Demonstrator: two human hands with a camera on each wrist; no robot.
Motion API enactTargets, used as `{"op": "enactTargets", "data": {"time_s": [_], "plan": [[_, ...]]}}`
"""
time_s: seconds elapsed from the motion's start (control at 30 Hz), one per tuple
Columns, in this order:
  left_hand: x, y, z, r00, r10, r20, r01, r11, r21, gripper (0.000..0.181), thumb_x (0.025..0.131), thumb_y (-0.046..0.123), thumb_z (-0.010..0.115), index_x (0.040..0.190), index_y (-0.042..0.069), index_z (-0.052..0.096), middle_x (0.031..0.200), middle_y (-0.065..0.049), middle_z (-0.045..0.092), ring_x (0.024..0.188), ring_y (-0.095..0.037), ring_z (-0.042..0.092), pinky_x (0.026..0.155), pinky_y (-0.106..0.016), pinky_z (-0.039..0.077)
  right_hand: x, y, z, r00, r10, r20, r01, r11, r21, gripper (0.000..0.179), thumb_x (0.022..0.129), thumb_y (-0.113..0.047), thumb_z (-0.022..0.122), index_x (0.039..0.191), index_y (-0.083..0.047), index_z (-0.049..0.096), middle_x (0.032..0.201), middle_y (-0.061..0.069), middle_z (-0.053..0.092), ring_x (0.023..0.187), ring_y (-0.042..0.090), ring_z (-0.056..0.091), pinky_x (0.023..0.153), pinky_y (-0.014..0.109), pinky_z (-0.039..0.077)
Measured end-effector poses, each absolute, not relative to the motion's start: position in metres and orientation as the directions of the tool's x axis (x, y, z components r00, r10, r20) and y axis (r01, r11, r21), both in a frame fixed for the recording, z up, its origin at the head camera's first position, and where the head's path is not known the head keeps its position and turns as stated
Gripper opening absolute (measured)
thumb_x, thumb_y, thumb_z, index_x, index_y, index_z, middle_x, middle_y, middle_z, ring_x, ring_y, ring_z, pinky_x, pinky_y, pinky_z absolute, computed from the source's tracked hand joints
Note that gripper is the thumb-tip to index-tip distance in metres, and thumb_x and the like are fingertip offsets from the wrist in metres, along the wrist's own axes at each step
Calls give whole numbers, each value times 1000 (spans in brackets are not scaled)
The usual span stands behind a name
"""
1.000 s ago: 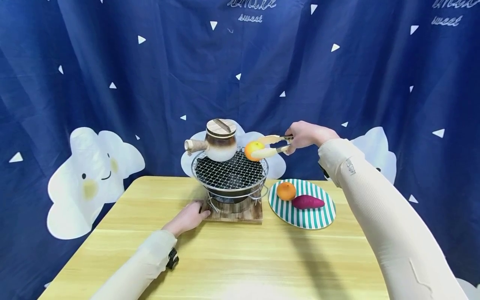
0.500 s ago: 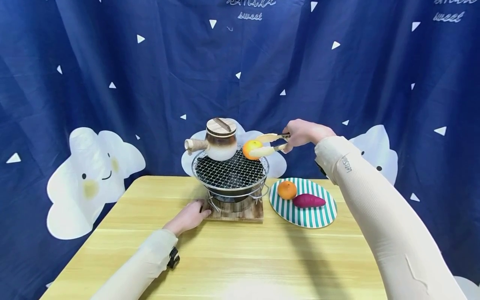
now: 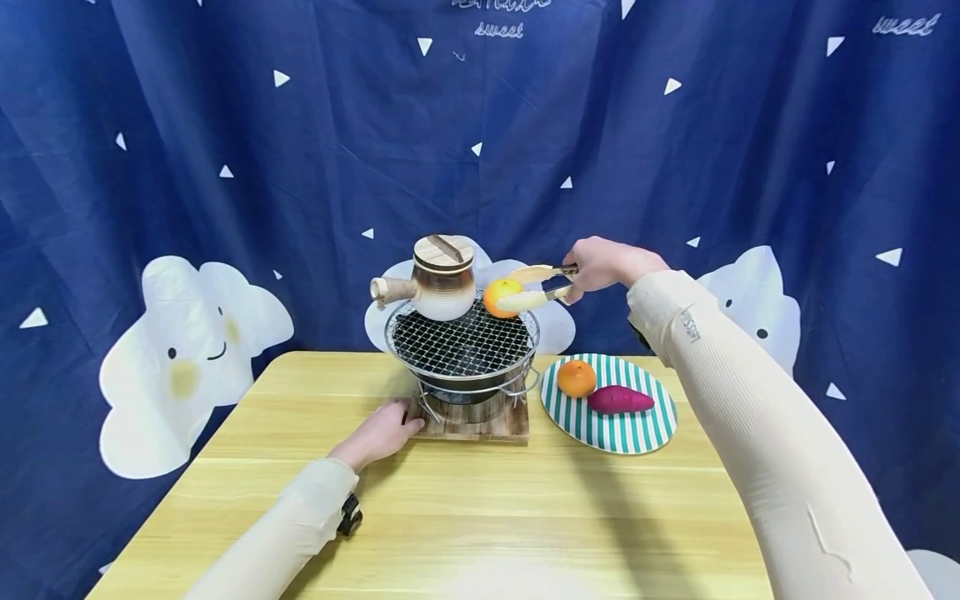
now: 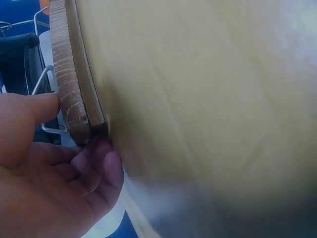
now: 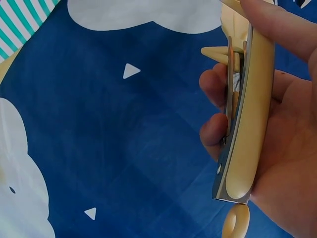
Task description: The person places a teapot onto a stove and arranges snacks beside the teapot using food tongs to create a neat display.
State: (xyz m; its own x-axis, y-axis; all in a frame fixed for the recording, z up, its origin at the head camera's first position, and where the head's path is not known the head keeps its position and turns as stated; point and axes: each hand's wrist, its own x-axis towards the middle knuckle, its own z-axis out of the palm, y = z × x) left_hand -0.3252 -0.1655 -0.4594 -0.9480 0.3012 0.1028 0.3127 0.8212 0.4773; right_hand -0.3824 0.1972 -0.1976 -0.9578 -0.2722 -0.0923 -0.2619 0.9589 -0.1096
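My left hand [image 3: 378, 433] grips the left corner of the square wooden base [image 3: 480, 431] under a round tabletop grill [image 3: 463, 350]. In the left wrist view, the thumb lies on the edge of the wooden base [image 4: 69, 84] and the other fingers curl beneath its corner. My right hand [image 3: 611, 267] holds cream-tipped tongs [image 3: 531, 300]; the right wrist view shows the fingers wrapped round the tongs' handle [image 5: 250, 134]. Between the tong tips is a yellow-orange citrus fruit [image 3: 493, 297], at the mesh's back right. Whether it touches the mesh I cannot tell.
A brown-and-white side-handled teapot [image 3: 444, 296] with a wooden lid stands on the mesh's back left. Right of the grill, a green-and-white striped oval plate [image 3: 633, 437] carries an orange [image 3: 576, 378] and a purple sweet potato [image 3: 621, 400]. A blue curtain [image 3: 337, 150] hangs behind the wooden table [image 3: 480, 508].
The right hand has moved the tongs and fruit slightly left, farther over the mesh. The left hand keeps its grip on the base. Small shifts elsewhere match the head camera moving.
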Motion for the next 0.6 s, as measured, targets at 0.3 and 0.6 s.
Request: {"op": "enactTargets", "data": {"time_s": [0.3, 0.6], "plan": [[-329, -165, -461, -943, 308, 127, 331, 822, 463, 21, 97, 23, 63, 105, 4, 66, 97, -12, 68, 95, -30, 67, 92, -52, 53, -381, 199, -197, -956, -284, -74, -274, 954, -119, 58, 85, -26, 79, 135, -2, 61, 124, 16, 67, 104, 30, 63, 97, 49, 51], [-328, -167, -465, -944, 311, 113, 327, 827, 457, 18, 98, 24, 62, 102, 7, 65, 96, -10, 67, 97, -30, 67, 93, -51, 53, -382, 201, -203, -954, -288, -84, -276, 952, -129, 59, 87, -25, 78, 137, -1, 59, 126, 18, 66, 105, 30, 62, 98, 50, 51]]}}
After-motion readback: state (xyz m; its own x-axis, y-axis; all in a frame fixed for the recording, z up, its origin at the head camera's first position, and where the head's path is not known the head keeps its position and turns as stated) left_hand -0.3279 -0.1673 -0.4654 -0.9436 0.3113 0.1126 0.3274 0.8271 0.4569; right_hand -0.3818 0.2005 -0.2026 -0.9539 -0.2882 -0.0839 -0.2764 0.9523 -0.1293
